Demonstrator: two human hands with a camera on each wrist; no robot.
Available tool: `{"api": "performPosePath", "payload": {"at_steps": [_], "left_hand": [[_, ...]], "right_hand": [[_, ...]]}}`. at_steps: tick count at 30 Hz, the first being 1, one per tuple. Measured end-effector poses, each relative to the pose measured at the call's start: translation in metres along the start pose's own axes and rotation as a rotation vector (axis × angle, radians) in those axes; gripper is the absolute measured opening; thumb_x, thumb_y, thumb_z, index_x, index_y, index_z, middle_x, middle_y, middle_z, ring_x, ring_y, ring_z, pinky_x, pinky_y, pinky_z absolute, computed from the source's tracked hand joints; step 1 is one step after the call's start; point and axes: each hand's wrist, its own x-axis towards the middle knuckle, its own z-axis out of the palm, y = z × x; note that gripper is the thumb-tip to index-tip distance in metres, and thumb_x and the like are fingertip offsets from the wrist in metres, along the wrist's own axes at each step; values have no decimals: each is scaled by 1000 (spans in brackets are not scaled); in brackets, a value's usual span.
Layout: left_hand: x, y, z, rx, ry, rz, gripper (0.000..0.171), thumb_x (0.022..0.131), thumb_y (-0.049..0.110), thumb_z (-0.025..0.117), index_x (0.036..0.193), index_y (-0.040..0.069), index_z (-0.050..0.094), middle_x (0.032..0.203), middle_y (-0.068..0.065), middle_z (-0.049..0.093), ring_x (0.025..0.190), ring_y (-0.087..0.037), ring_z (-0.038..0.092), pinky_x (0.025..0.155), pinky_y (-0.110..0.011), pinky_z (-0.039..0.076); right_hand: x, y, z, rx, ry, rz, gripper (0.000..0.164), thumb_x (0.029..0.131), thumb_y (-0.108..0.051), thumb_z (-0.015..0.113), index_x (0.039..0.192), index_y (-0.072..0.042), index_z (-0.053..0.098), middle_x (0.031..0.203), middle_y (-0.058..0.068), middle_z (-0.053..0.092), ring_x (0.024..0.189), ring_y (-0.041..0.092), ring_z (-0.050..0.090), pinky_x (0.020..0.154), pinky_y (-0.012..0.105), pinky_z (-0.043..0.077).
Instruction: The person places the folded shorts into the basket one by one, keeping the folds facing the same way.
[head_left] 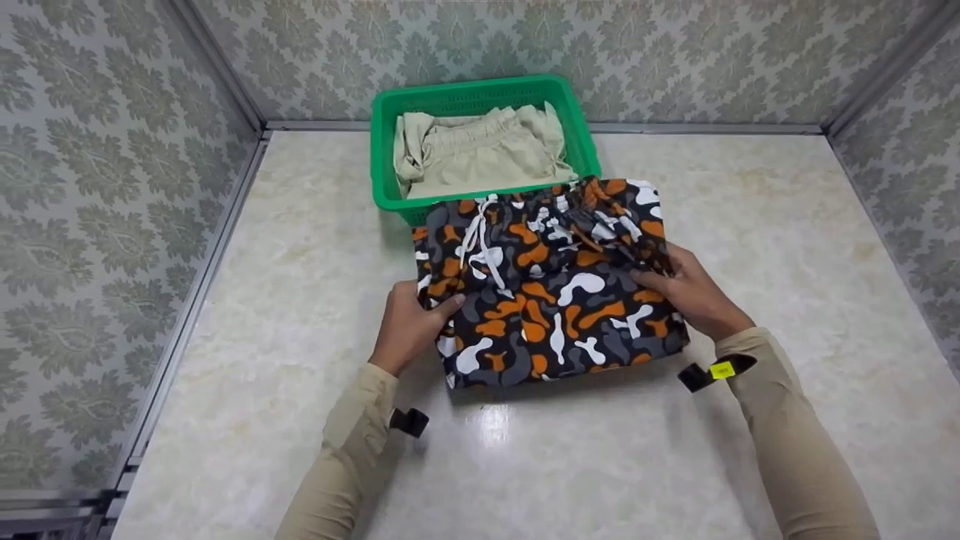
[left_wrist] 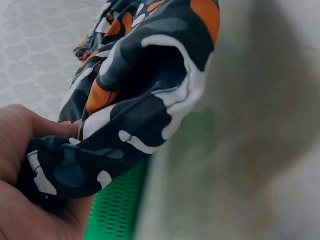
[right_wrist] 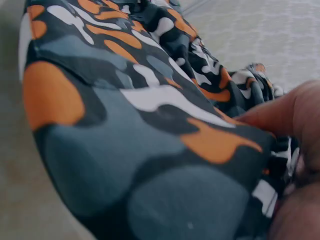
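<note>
Folded shorts point(head_left: 555, 300) with an orange, white, grey and black camouflage print hang above the table, between both hands. A white drawstring shows at their gathered waistband. My left hand point(head_left: 412, 322) grips the left edge, thumb on top and the other fingers hidden beneath. On the opposite edge, my right hand point(head_left: 694, 292) pinches the cloth with its thumb over the front. The left wrist view shows the folded side of the shorts point(left_wrist: 135, 115) opening into a loop. The far edge of the shorts overlaps the front rim of a green basket point(head_left: 382, 161).
Beige clothing point(head_left: 487, 154) with a gathered waistband lies inside the basket. The basket stands at the back of the pale marbled table point(head_left: 300, 300), near the patterned rear wall point(head_left: 675, 67). Patterned panels also border the left and right sides.
</note>
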Motion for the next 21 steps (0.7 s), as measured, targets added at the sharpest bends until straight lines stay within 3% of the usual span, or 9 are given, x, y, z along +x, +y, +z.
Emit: {"api": "performPosePath", "payload": {"at_steps": [4,8,11,16,19,21], "left_hand": [[10,17,-13,5,72,57,21,87,18,82,92,-1,74,84,-9,74,73,-20,69,69,-30,53],[35,30,-22,15,110,54,22,87,16,81,97,-2,73,88,-10,74,75,-20,70,69,-31,54],[60,38,-30,11,115,2,26,88,14,80,107,-1,71,100,-10,73,86,-20,70,78,-32,55],[103,54,-46,41,157,-100,32,90,12,79,118,-1,68,114,-11,71,100,-21,67,87,-34,54],[128,61,-53,65,186,-144,33,90,13,78,119,1,68,116,-10,71,103,-20,67,89,-33,53],[143,65,-55,88,208,-160,32,91,14,77,119,2,69,117,-10,71,104,-20,67,90,-33,53]], "right_hand": [[21,-20,-5,31,-34,11,47,101,-17,64,145,-8,49,132,12,57,109,22,63,89,30,53],[55,-37,-8,4,-44,80,48,102,-19,63,147,-12,47,133,11,55,110,22,63,91,31,52],[82,-48,-9,-14,-42,143,50,102,-17,62,149,-13,45,134,10,54,112,21,62,92,30,51],[125,-70,-4,76,-39,287,69,98,-9,63,158,-18,32,142,12,47,117,23,59,93,31,53],[146,-82,-2,96,36,318,80,94,-6,66,160,-26,25,146,12,40,119,25,56,92,32,53],[158,-87,1,54,112,290,75,92,-4,67,153,-29,30,143,14,43,115,26,57,89,33,53]]}}
